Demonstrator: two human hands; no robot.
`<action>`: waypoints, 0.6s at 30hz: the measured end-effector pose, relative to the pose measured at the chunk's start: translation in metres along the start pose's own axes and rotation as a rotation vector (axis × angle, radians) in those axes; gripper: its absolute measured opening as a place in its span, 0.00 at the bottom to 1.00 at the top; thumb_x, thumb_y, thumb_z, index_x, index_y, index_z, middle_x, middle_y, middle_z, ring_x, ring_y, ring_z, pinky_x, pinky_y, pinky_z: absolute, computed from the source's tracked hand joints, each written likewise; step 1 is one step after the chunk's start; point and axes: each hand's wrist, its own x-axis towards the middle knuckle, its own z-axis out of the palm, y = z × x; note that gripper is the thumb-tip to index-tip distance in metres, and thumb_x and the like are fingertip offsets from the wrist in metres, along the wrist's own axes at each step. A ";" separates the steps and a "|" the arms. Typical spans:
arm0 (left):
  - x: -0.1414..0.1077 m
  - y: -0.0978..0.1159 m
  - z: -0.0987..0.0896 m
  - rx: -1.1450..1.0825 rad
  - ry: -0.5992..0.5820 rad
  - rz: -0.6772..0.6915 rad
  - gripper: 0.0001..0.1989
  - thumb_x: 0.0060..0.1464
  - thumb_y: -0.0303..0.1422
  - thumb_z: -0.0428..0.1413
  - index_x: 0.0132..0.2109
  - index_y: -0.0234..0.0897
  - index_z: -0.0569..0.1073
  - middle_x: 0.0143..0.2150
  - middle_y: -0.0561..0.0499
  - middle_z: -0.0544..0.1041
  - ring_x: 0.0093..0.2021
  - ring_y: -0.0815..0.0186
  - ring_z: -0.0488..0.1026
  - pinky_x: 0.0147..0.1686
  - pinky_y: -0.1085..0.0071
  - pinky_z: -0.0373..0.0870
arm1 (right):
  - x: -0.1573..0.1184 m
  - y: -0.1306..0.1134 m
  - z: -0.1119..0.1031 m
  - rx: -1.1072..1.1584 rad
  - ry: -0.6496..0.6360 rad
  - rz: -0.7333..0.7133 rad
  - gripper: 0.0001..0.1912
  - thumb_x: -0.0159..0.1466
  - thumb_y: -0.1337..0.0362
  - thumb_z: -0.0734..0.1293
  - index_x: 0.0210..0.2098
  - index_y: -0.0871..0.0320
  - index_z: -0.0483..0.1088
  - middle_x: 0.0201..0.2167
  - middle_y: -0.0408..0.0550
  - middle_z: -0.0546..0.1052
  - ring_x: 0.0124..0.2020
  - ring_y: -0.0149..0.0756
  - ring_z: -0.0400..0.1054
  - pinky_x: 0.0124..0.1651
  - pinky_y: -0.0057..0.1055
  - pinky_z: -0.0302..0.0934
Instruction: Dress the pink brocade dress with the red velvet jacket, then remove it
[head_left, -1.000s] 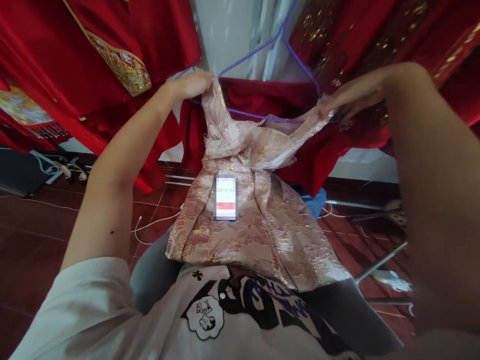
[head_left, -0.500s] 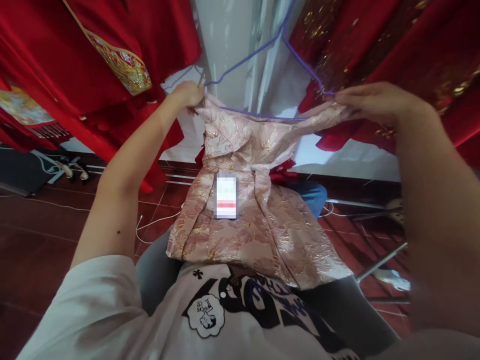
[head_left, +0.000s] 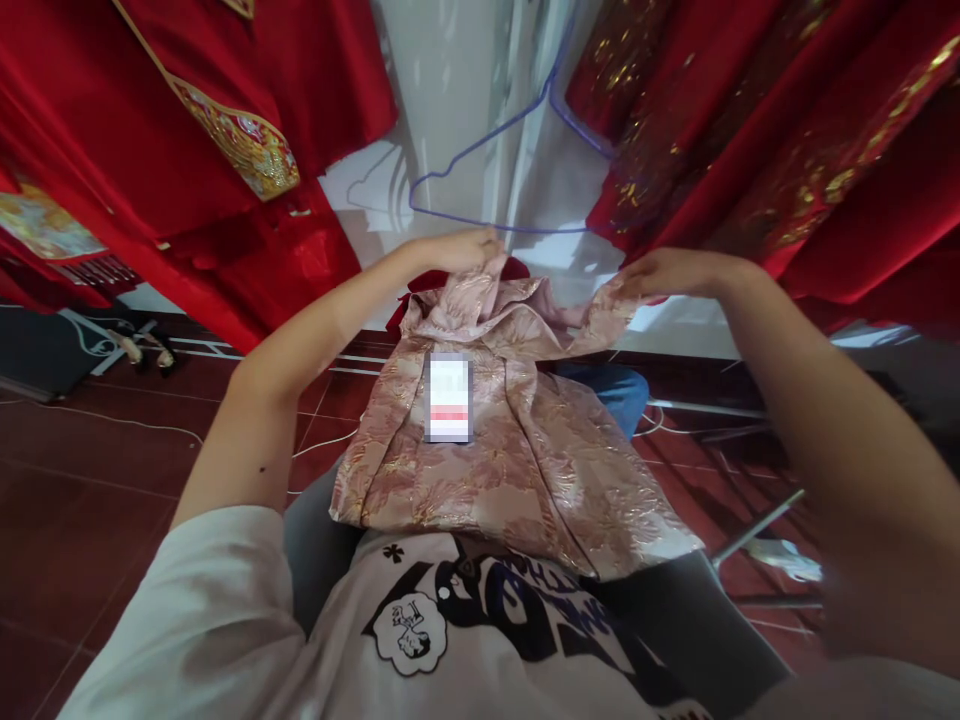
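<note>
Across my lap lies a pink brocade dress [head_left: 480,470] with a gold leaf-like pattern, its skirt spread toward me. My left hand [head_left: 472,250] is closed on one side of the dress's gathered top. Farther right, my right hand [head_left: 667,275] pinches the other side of the top. Between the hands the upper edge sags in folds. Just beyond it hangs a purple wire hanger [head_left: 487,215], apart from the dress. A white rectangular thing [head_left: 448,398] with a red band rests on the skirt; its face is blurred out.
Red garments with gold embroidery hang at the left [head_left: 300,90] and right [head_left: 720,130]. Behind the dress, a blue denim-like cloth [head_left: 615,390] shows. Shoes [head_left: 142,345] and white cables lie on the red tiled floor [head_left: 90,500].
The dress top has come off the hanger and dropped toward me. My left hand has moved right and down, my right hand left and down, both still gripping the dress.
</note>
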 end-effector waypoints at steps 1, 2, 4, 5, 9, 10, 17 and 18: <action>0.011 0.004 0.007 0.028 0.039 0.093 0.20 0.72 0.43 0.49 0.56 0.34 0.79 0.56 0.39 0.78 0.66 0.45 0.70 0.69 0.54 0.64 | 0.000 -0.005 -0.004 -0.035 0.047 0.018 0.06 0.64 0.70 0.71 0.37 0.59 0.82 0.37 0.50 0.84 0.42 0.42 0.79 0.60 0.46 0.74; 0.021 0.007 0.015 0.054 0.078 0.168 0.21 0.71 0.43 0.50 0.58 0.34 0.78 0.60 0.38 0.77 0.70 0.43 0.66 0.72 0.52 0.59 | -0.001 -0.010 -0.007 -0.068 0.092 0.041 0.06 0.65 0.71 0.70 0.38 0.59 0.82 0.37 0.48 0.83 0.42 0.41 0.78 0.61 0.45 0.73; 0.036 0.010 0.030 0.102 0.091 0.235 0.22 0.70 0.42 0.51 0.61 0.34 0.77 0.69 0.36 0.71 0.76 0.41 0.57 0.77 0.49 0.51 | -0.003 -0.017 -0.014 -0.117 0.212 0.037 0.06 0.67 0.68 0.70 0.40 0.59 0.81 0.37 0.47 0.83 0.42 0.40 0.78 0.62 0.46 0.72; 0.041 0.010 0.036 0.121 0.077 0.230 0.23 0.69 0.41 0.52 0.62 0.33 0.76 0.72 0.36 0.67 0.78 0.40 0.53 0.78 0.48 0.47 | -0.004 -0.019 -0.017 -0.135 0.291 0.022 0.06 0.68 0.66 0.71 0.42 0.59 0.81 0.38 0.47 0.84 0.43 0.40 0.78 0.62 0.47 0.72; 0.044 0.006 0.048 0.157 0.046 0.165 0.23 0.66 0.38 0.52 0.63 0.33 0.76 0.78 0.37 0.60 0.80 0.39 0.49 0.80 0.43 0.39 | -0.009 -0.013 -0.018 -0.217 0.562 0.102 0.14 0.72 0.66 0.68 0.54 0.63 0.79 0.52 0.60 0.83 0.56 0.47 0.78 0.68 0.45 0.67; 0.041 0.004 0.047 0.153 0.047 0.178 0.22 0.67 0.38 0.52 0.62 0.33 0.76 0.78 0.38 0.60 0.80 0.39 0.50 0.80 0.43 0.39 | -0.009 -0.009 -0.017 -0.248 0.590 0.161 0.17 0.73 0.66 0.66 0.57 0.65 0.78 0.56 0.64 0.82 0.60 0.48 0.77 0.70 0.44 0.65; 0.030 -0.014 0.037 0.059 0.016 0.296 0.19 0.70 0.39 0.50 0.61 0.38 0.75 0.75 0.41 0.63 0.79 0.46 0.53 0.80 0.47 0.41 | -0.001 0.006 -0.012 -0.347 0.520 0.442 0.20 0.74 0.68 0.66 0.61 0.69 0.78 0.64 0.68 0.77 0.69 0.58 0.70 0.71 0.46 0.64; 0.031 -0.015 0.037 0.048 0.013 0.296 0.20 0.70 0.40 0.50 0.61 0.38 0.74 0.75 0.42 0.63 0.79 0.45 0.53 0.80 0.47 0.41 | 0.000 0.006 -0.012 -0.345 0.533 0.445 0.20 0.74 0.68 0.65 0.62 0.68 0.78 0.64 0.68 0.77 0.69 0.57 0.70 0.71 0.45 0.64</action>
